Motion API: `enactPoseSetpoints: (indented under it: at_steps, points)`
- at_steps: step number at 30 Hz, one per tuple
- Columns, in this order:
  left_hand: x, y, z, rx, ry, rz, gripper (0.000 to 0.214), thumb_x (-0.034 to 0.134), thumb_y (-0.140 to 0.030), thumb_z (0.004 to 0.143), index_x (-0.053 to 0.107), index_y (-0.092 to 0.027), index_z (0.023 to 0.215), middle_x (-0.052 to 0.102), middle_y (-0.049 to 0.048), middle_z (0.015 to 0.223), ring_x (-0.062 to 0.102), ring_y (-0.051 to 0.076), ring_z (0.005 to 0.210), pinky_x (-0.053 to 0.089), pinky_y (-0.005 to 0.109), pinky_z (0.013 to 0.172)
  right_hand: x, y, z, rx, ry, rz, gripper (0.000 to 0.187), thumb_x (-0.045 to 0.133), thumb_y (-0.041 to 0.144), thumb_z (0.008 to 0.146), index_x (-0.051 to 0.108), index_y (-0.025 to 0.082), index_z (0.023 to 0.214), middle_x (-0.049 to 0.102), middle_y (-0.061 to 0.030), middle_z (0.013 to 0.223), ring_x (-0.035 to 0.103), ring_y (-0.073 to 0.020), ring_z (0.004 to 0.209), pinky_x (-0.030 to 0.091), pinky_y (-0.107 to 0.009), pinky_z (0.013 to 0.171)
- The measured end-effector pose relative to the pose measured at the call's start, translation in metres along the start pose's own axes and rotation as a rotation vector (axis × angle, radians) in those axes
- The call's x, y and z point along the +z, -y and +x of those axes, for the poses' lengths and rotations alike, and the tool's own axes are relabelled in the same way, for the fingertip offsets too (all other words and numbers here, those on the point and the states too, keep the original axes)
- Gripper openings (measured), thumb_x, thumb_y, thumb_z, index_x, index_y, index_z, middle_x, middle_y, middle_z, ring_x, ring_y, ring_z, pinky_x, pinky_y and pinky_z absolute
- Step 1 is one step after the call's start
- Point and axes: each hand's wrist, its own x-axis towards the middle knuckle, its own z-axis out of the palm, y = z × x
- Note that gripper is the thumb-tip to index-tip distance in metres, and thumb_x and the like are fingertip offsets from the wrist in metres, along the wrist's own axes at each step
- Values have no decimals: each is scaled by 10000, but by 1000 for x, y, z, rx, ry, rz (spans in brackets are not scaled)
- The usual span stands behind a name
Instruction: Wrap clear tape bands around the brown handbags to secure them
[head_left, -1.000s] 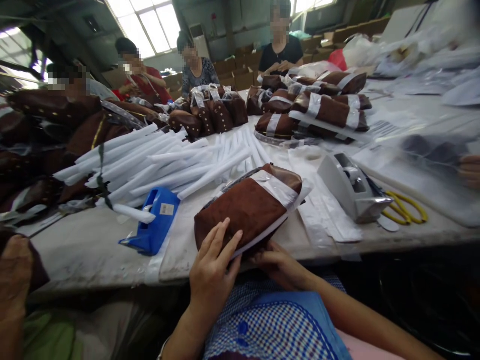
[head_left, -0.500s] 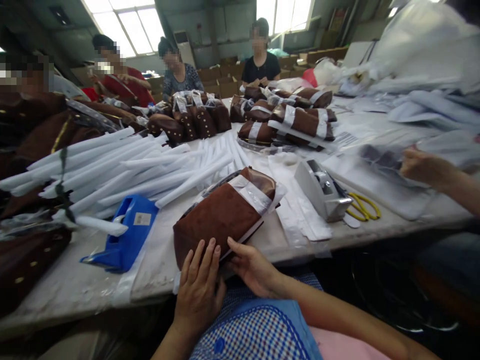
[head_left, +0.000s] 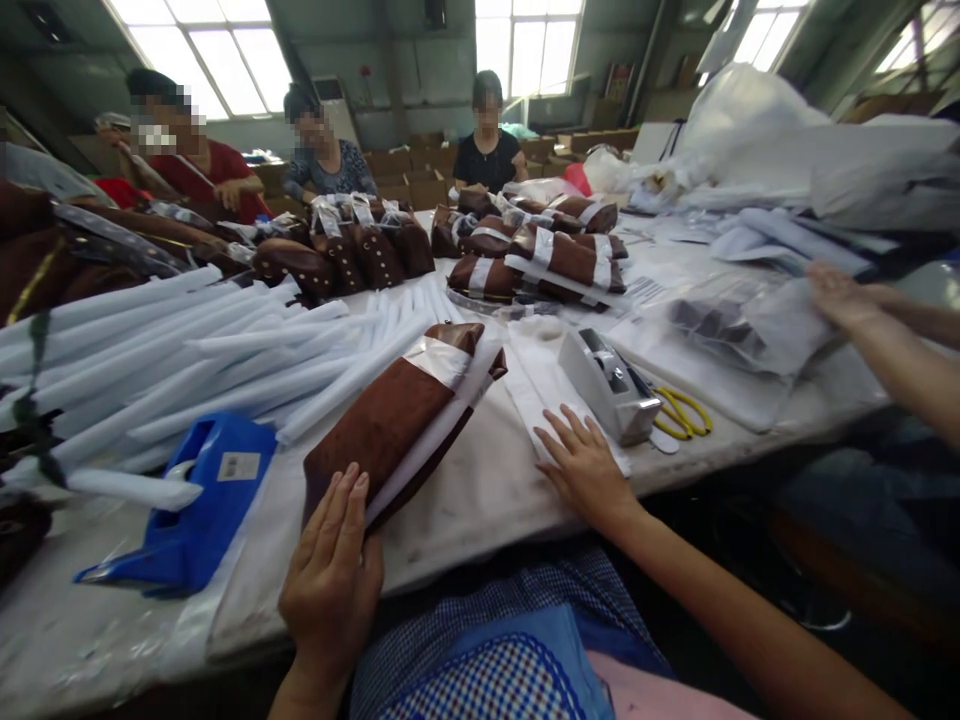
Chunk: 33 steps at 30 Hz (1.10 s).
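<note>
My left hand [head_left: 334, 560] grips the near end of a brown suede-like bag [head_left: 382, 420], fingers along its top face and thumb at the near side. The bag lies tilted on its side, a clear tape band round its far end and a white strip along its right edge. My right hand [head_left: 589, 470] is spread open on a stack of thin white sheets [head_left: 536, 365], holding nothing. Just beyond it stands a grey tape dispenser [head_left: 611, 390], with yellow-handled scissors [head_left: 682, 412] to its right.
A blue tape dispenser [head_left: 217, 510] and a heap of white paper rolls [head_left: 225, 345] lie at left. Several taped brown bags [head_left: 525, 260] are piled behind. At right, a co-worker's hands [head_left: 847, 300] are at a plastic-wrapped item [head_left: 735, 320]. More people stand across the table.
My right hand has left the bag and moved right onto the white sheets. The bag has turned, its white-edged side now showing more, with my left hand still on it. The view has shifted right.
</note>
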Motion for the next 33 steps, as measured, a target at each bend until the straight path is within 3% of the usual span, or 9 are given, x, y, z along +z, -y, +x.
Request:
enactPoseSetpoints:
  at_steps: [5, 8, 12, 15, 19, 21, 26, 29, 33]
  points:
    - [2, 0, 3, -34, -40, -7, 716, 618, -87, 855, 382, -243, 1514, 566, 63, 1442, 578, 237, 1285, 434, 366, 1120, 7, -36, 10, -69, 78, -255, 232, 627, 262, 934, 708, 185, 1138, 587, -132, 1406, 430, -395, 1388, 328, -634, 1131]
    - [1, 2, 6, -42, -45, -19, 694, 611, -106, 867, 387, -234, 1511, 563, 67, 1445, 576, 238, 1286, 431, 367, 1123, 2, -31, 20, -130, -10, -230, 175, 561, 248, 975, 727, 222, 1022, 671, -72, 1303, 513, -338, 1333, 342, -603, 1132]
    - [-1, 4, 8, -71, -38, -25, 688, 608, -124, 874, 382, -239, 1514, 557, 65, 1452, 575, 242, 1287, 433, 378, 1121, -4, -12, 25, -204, -66, -125, 218, 508, 225, 1000, 696, 221, 1111, 678, -74, 1293, 541, -291, 1314, 331, -578, 1149]
    - [0, 4, 8, -85, -33, -30, 699, 613, -122, 870, 376, -248, 1516, 556, 62, 1452, 571, 243, 1292, 433, 386, 1121, -9, 5, 18, -247, 78, 0, 260, 476, 193, 1000, 693, 203, 1143, 675, -87, 1295, 579, -275, 1275, 379, -544, 1132]
    - [-1, 4, 6, -92, -20, -34, 712, 614, -110, 868, 365, -250, 1521, 554, 63, 1455, 565, 236, 1298, 428, 380, 1125, -21, 26, 9, -321, 448, 270, 254, 505, 310, 1005, 725, 255, 1119, 734, -31, 1182, 694, -202, 1082, 507, -363, 1032]
    - [-2, 4, 6, -98, -31, -29, 720, 628, -104, 859, 374, -251, 1516, 558, 61, 1451, 568, 232, 1294, 432, 370, 1120, -21, 33, 13, -276, 476, 359, 295, 529, 434, 989, 727, 273, 1137, 745, -22, 1154, 705, -192, 1053, 544, -302, 969]
    - [-2, 6, 10, -102, -76, -22, 722, 652, -108, 853, 391, -264, 1507, 577, 47, 1433, 591, 228, 1264, 449, 365, 1106, 25, 42, 50, -9, 65, 141, 561, 614, 462, 931, 567, 126, 1378, 523, -203, 1448, 484, -344, 1361, 399, -533, 1141]
    - [0, 10, 10, -104, -87, -14, 720, 664, -112, 852, 396, -259, 1505, 595, 51, 1412, 608, 232, 1240, 465, 371, 1089, 59, 49, 59, -3, 116, 40, 833, 695, 544, 845, 464, 0, 1432, 356, -305, 1523, 285, -431, 1456, 273, -618, 1184]
    - [0, 15, 10, -143, -142, -5, 726, 693, -122, 843, 410, -266, 1496, 616, 56, 1386, 629, 238, 1205, 498, 386, 1048, 72, 65, 33, -222, 302, 197, 933, 591, 708, 836, 399, 78, 1497, 302, -250, 1570, 240, -391, 1481, 223, -581, 1215]
